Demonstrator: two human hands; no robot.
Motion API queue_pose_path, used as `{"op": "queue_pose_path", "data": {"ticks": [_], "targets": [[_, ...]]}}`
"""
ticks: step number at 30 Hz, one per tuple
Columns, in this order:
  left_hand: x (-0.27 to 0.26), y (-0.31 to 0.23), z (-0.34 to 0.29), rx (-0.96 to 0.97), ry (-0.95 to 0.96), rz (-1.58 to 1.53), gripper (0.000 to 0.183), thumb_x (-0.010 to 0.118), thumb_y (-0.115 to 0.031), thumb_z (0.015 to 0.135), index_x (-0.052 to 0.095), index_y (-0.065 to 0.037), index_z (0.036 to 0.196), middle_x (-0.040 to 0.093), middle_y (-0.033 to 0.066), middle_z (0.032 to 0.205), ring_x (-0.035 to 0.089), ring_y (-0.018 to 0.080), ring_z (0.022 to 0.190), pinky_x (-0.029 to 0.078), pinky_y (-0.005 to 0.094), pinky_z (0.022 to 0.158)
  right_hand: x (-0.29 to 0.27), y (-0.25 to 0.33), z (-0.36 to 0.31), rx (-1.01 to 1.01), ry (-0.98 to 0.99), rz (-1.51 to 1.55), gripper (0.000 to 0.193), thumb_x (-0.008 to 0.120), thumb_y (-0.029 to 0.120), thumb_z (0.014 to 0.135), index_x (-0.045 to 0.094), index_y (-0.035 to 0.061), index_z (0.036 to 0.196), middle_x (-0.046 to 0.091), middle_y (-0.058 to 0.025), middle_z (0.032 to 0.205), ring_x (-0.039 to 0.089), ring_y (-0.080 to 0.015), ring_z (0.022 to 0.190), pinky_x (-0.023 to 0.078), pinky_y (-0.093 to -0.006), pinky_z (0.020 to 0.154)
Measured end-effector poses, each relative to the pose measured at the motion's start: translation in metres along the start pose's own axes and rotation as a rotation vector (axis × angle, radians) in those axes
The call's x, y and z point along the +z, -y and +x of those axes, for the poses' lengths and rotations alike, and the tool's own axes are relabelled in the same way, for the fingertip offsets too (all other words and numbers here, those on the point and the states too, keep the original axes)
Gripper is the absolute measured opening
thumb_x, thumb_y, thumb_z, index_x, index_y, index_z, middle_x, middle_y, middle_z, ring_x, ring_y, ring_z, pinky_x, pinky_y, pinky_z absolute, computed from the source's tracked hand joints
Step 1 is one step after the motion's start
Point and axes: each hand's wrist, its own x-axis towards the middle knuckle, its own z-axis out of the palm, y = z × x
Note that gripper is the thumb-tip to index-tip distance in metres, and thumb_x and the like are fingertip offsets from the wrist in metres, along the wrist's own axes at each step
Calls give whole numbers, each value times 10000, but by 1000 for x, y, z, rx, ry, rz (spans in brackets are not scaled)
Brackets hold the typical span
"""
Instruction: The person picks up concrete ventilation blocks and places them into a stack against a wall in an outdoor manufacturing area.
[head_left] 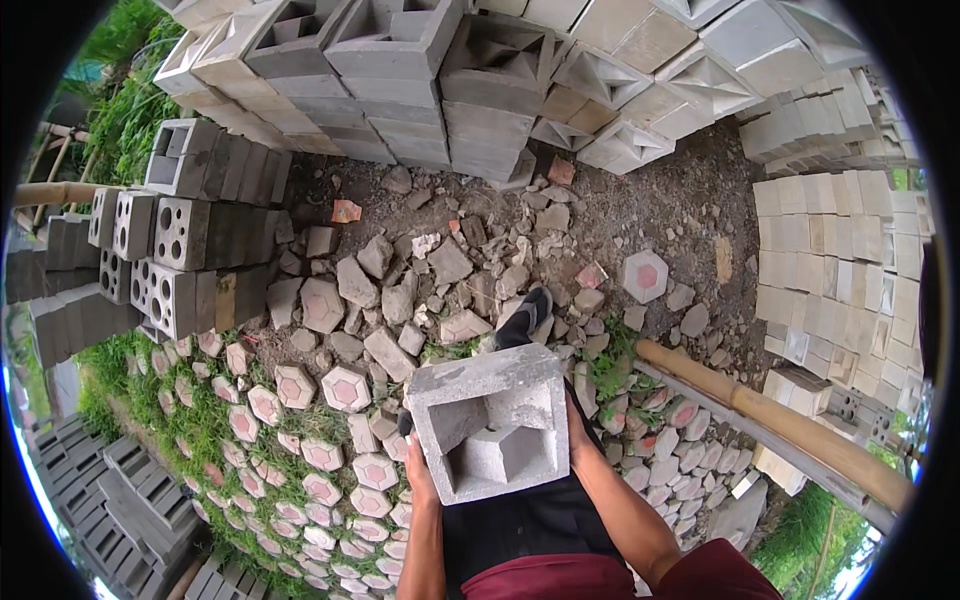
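A grey concrete ventilation block (490, 374) is held in front of my body, its hollow face with slanted inner walls turned up toward me. My left hand (420, 472) grips its left side, and my right hand (579, 432) grips its right side. The block hides most of the fingers of both hands. Just beyond the block, a foot in a dark sandal (537, 308) stands at the edge of the rubble.
Broken concrete rubble (449, 262) covers the ground ahead. Stacked blocks (400, 85) stand at the back, with hole-pierced blocks (183, 234) left and pale stacks (823, 225) right. A bamboo pole (780, 420) slants at right. Hexagonal pavers (345, 390) lie in grass at left.
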Motion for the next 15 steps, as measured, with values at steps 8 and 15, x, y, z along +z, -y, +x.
{"op": "queue_pose_path", "data": {"ticks": [8, 15], "targets": [[177, -23, 32, 94, 73, 114, 586, 261, -468, 986, 504, 18, 1206, 568, 74, 1079, 516, 158, 992, 388, 308, 869, -61, 148, 64, 82, 37, 127, 603, 382, 506, 948, 437, 48, 1336, 515, -125, 1280, 521, -238, 1128, 424, -354, 954], [281, -81, 68, 108, 185, 202, 645, 232, -468, 990, 502, 73, 1215, 594, 142, 1124, 554, 185, 1004, 395, 306, 915, -102, 200, 89, -53, 63, 151, 582, 403, 474, 944, 436, 42, 1331, 516, -129, 1275, 522, -241, 1126, 426, -354, 955]]}}
